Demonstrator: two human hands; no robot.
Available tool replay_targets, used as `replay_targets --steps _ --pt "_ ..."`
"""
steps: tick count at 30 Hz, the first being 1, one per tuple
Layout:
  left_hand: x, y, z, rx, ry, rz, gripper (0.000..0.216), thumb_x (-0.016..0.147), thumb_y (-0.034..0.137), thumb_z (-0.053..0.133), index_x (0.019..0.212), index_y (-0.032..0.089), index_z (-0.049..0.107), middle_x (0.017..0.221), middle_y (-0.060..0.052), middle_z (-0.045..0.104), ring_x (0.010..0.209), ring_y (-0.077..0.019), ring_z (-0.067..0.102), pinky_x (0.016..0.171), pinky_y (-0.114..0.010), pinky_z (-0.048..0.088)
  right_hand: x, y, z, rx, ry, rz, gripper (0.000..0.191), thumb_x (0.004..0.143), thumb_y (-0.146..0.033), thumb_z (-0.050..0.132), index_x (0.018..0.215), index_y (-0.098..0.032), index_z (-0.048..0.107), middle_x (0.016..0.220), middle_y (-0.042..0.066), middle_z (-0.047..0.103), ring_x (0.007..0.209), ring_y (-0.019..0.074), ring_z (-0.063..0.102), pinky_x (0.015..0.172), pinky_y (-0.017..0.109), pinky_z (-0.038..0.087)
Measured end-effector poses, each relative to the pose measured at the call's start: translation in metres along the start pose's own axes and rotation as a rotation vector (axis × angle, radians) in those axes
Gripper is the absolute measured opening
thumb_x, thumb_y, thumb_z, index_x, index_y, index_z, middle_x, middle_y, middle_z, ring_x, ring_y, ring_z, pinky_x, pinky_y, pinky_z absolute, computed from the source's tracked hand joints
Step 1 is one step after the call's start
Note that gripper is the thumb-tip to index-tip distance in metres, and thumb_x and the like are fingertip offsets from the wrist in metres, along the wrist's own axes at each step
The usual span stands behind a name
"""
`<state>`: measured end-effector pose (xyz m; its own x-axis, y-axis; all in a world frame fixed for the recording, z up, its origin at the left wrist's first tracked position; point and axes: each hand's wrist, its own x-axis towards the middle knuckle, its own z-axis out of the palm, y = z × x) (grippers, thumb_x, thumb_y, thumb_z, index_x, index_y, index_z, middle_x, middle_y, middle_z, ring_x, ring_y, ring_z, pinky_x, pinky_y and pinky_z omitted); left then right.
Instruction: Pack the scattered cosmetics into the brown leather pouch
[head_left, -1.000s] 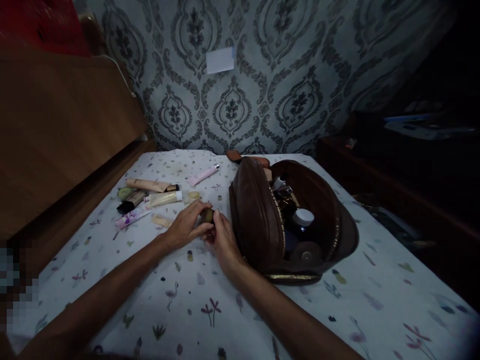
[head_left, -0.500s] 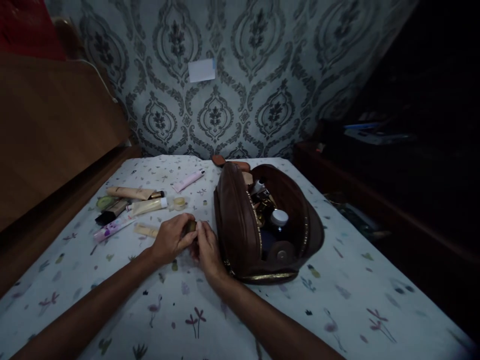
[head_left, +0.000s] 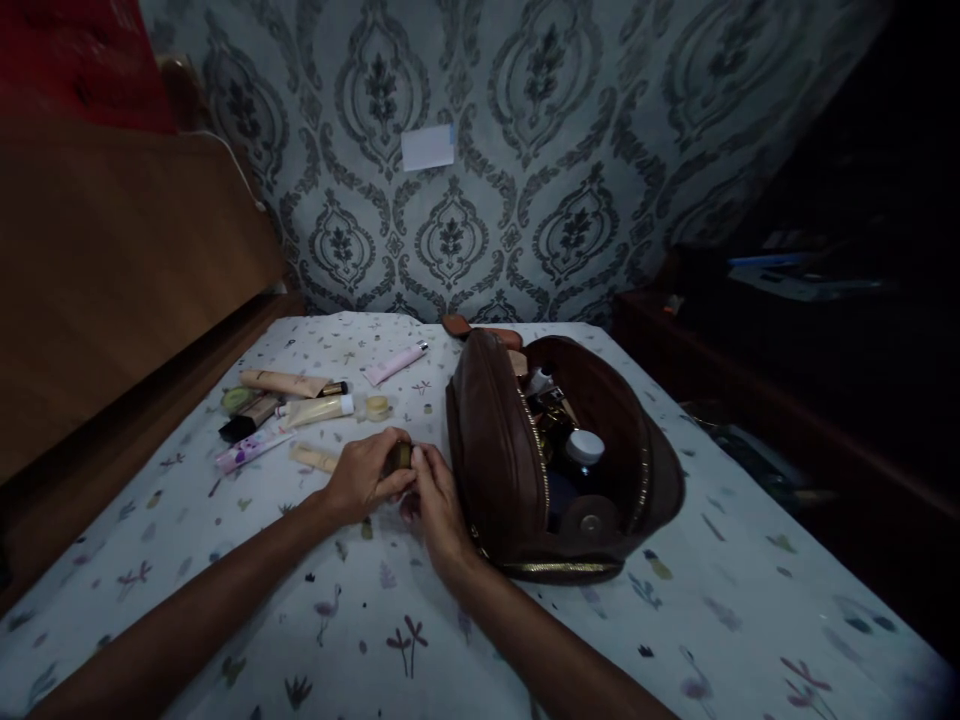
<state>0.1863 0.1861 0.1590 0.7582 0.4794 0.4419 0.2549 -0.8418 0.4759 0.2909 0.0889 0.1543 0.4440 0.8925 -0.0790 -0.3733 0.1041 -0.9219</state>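
Observation:
My left hand (head_left: 366, 474) is closed around a small dark, brownish round container (head_left: 403, 457), mostly hidden by the fingers. The fingertips of my right hand (head_left: 439, 505) press against the container's right side. Both hands meet just above the patterned sheet, left of an open brown toiletry bag (head_left: 499, 460). Inside the bag are a white-capped jar (head_left: 585, 447) and several other small items in shadow. Beyond my left hand lie a small yellowish jar (head_left: 378, 407), a cream tube with a white cap (head_left: 319, 410) and a beige tube (head_left: 313, 457).
A pink tube (head_left: 396, 364) lies toward the back. At the left are a long beige tube (head_left: 281, 383), a purple-patterned tube (head_left: 253, 449), a black-capped item (head_left: 247, 418) and a green round container (head_left: 237, 399). A wooden headboard (head_left: 135, 240) borders the left side.
The whole view has shifted slightly, so bag, tubes and hands appear farther right. Both hands keep their hold on the small container, and a little more of it shows.

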Motion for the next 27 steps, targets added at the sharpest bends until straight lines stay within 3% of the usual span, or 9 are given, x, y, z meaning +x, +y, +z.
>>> replay_targets --steps 3,6,9,13,17,22,24,27 --pt "0.000 0.002 -0.001 -0.085 -0.021 -0.097 0.049 0.094 0.064 0.042 0.110 0.020 0.057 0.079 -0.001 0.066 0.071 -0.0188 0.063 0.067 -0.029 0.049 -0.004 -0.007 -0.001 -0.023 0.012 -0.035 0.050 0.077 -0.062 0.063 0.109 -0.023 0.061 0.094 0.003 0.066 0.064 0.0135 0.056 0.045 0.022 0.042" --pt "0.000 0.003 -0.001 -0.119 0.001 -0.100 0.046 0.096 0.061 0.043 0.112 0.021 0.056 0.088 -0.003 0.067 0.078 -0.0193 0.064 0.074 -0.030 0.050 -0.005 -0.009 -0.002 -0.044 0.015 -0.048 0.049 0.079 -0.059 0.064 0.112 -0.024 0.061 0.108 0.006 0.066 0.071 0.0151 0.059 0.048 0.023 0.045" --pt "0.000 0.001 0.001 -0.099 0.056 -0.040 0.046 0.097 0.060 0.042 0.115 0.021 0.055 0.100 -0.007 0.067 0.090 -0.0219 0.064 0.084 -0.034 0.051 -0.003 -0.004 -0.004 -0.023 0.013 -0.032 0.049 0.081 -0.064 0.062 0.108 -0.023 0.060 0.091 0.003 0.065 0.066 0.0153 0.058 0.047 0.023 0.043" --pt "-0.001 -0.001 0.000 -0.034 0.085 0.069 0.048 0.098 0.060 0.039 0.118 0.019 0.055 0.102 -0.010 0.065 0.097 -0.0238 0.062 0.087 -0.036 0.051 -0.001 0.003 -0.005 0.017 -0.024 0.010 0.051 0.081 -0.070 0.061 0.097 -0.022 0.057 0.059 -0.006 0.048 0.050 0.0122 0.046 0.042 0.022 0.033" --pt "0.001 0.002 -0.005 -0.056 0.065 0.068 0.056 0.098 0.066 0.032 0.115 0.018 0.055 0.099 -0.010 0.065 0.094 -0.0231 0.064 0.084 -0.035 0.051 -0.004 0.000 -0.003 -0.014 -0.024 -0.008 0.055 0.080 -0.068 0.064 0.110 -0.022 0.057 0.063 -0.006 0.050 0.050 0.0116 0.045 0.042 0.022 0.035" --pt "0.001 0.006 -0.008 -0.221 -0.009 -0.055 0.062 0.097 0.071 0.027 0.118 0.019 0.051 0.071 0.000 0.062 0.071 -0.0189 0.065 0.072 -0.030 0.050 -0.008 -0.008 -0.002 -0.123 -0.068 -0.113 0.055 0.081 -0.059 0.067 0.123 -0.025 0.055 0.095 0.002 0.063 0.061 0.0129 0.053 0.049 0.025 0.045" --pt "0.000 0.006 -0.007 -0.208 0.012 -0.043 0.064 0.096 0.072 0.025 0.117 0.018 0.052 0.072 -0.001 0.064 0.070 -0.0190 0.065 0.071 -0.030 0.050 -0.007 -0.007 -0.003 -0.100 -0.078 -0.082 0.055 0.082 -0.063 0.064 0.121 -0.025 0.054 0.084 0.000 0.063 0.060 0.0139 0.054 0.047 0.024 0.043" --pt "-0.001 0.003 -0.006 -0.082 0.077 0.054 0.068 0.095 0.075 0.023 0.111 0.017 0.055 0.090 -0.009 0.069 0.082 -0.0220 0.067 0.076 -0.033 0.052 -0.004 0.000 -0.003 -0.029 -0.084 -0.010 0.053 0.081 -0.072 0.059 0.101 -0.023 0.054 0.056 -0.007 0.048 0.047 0.0116 0.043 0.041 0.021 0.034"
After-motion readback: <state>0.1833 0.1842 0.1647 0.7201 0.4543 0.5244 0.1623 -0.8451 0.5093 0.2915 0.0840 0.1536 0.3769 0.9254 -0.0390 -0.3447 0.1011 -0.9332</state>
